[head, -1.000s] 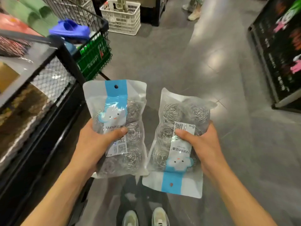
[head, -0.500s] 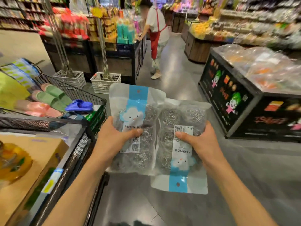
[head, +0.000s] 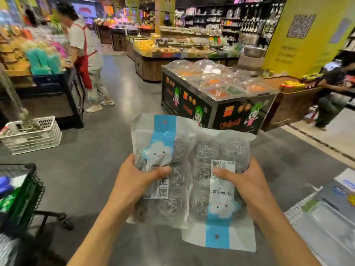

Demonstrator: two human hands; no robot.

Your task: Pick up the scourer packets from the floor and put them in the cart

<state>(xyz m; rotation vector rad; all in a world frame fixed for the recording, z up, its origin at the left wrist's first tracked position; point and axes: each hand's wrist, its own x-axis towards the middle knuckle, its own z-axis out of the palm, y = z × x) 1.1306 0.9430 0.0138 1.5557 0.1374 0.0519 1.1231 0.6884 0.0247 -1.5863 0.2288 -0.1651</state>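
Note:
I hold two clear packets of steel scourers in front of me at chest height. My left hand (head: 132, 181) grips the left scourer packet (head: 172, 150), which is upright with its blue band at the top. My right hand (head: 247, 181) grips the right scourer packet (head: 211, 150), which is upside down with its blue band at the bottom. The two packets overlap at their inner edges. The black mesh cart (head: 28, 189) is at the lower left edge, partly out of frame, with green and blue goods in it.
A white plastic basket (head: 32, 135) stands on the grey floor at left. A person in a red apron (head: 84, 54) stands by a shelf behind it. A black display counter (head: 211, 104) lies ahead. A wire shelf with goods (head: 326, 217) is at lower right.
My view has lifted from the floor and swung right, so the cart has slid to the lower left edge. My hands have brought the two packets together until they overlap.

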